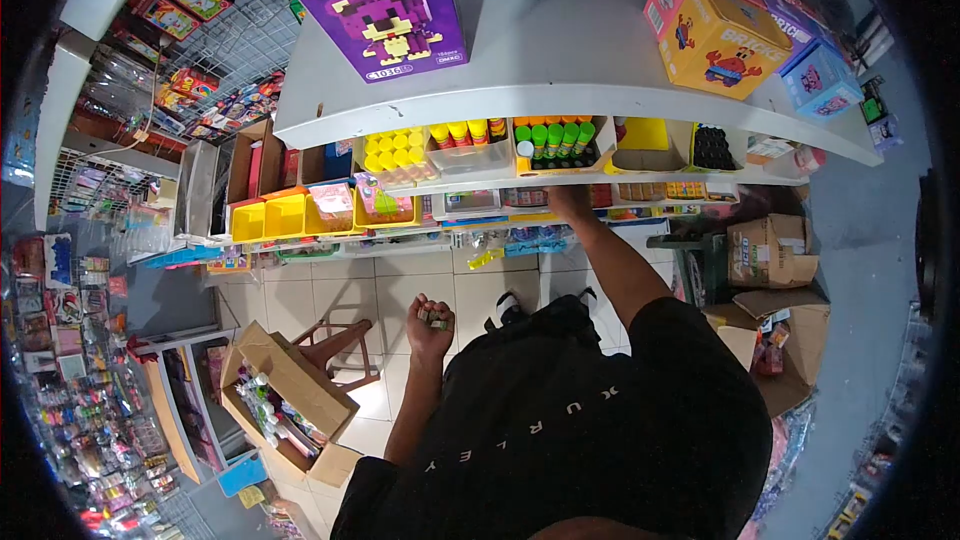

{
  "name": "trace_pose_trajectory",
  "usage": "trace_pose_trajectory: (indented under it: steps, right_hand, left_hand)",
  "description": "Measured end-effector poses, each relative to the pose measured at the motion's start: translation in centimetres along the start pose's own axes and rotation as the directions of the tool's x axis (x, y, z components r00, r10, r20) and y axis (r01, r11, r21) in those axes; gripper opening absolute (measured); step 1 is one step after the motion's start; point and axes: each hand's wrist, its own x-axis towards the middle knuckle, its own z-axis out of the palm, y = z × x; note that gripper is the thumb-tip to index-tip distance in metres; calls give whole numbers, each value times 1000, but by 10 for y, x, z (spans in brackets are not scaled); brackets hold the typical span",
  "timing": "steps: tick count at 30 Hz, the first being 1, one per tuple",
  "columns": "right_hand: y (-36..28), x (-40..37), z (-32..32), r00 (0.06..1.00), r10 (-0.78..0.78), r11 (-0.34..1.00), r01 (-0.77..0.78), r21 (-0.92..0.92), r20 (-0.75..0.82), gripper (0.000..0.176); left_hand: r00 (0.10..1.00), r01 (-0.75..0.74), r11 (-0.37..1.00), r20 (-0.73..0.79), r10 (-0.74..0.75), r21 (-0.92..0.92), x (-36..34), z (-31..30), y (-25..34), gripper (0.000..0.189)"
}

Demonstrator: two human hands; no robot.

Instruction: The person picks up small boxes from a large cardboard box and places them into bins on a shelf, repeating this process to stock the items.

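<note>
My left hand [430, 330] hangs low over the tiled floor, palm up, with its fingers curled around a few small greenish items [433, 319]. My right hand [570, 200] reaches in under the shelf edge, just below the bin of green-capped bottles [553, 142]; its fingers are hidden there, and whether it holds anything does not show. Small boxed goods [527, 197] lie in the lower row beside it. Yellow-capped bottles [396, 154] fill a bin further left.
The white shelf top [550, 50] carries a purple bricks box [385, 10] and an orange one [715, 35]. Open cardboard boxes stand at left [335, 405] and right [800, 370]. A pinkish stool [340, 345] stands at left.
</note>
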Motion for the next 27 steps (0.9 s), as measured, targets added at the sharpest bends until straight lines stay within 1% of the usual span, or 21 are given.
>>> trace_pose_trajectory:
  steps: [3,9,12,15,18,21,24,27]
  right_hand:
    - [-3,-3,0,999,45,996,-44,79,-2,33]
    - [-1,-3,-10,990,40,998,-47,48,138,33]
    - [-1,-4,-5,1000,6,1000,-6,11,-7,32]
    - [-2,-2,-3,993,78,997,-80,13,93,32]
    - [-2,-3,0,995,87,996,-88,33,39,32]
    - [-3,-2,4,998,36,999,-36,9,-60,32]
    - [-6,-3,-2,997,9,1000,-8,16,-80,32]
    - [-5,-4,4,954,-107,993,119,26,-282,32]
  left_hand:
    - [1000,10,1000,-25,-10,-9,-2,2,-2,20]
    - [1000,8,1000,9,-8,-5,0,-6,-2,22]
    - [1000,9,1000,21,-8,-12,0,-7,-1,22]
    - [1000,-3,1000,5,3,-10,-2,-4,1,22]
    - [1000,-14,1000,1,14,1,-2,-3,2,23]
    - [1000,-12,1000,-18,12,-7,-4,-4,2,24]
    - [999,-14,1000,-35,14,-11,-5,-4,1,24]
    - [1000,-8,1000,-8,8,-21,-4,-11,1,22]
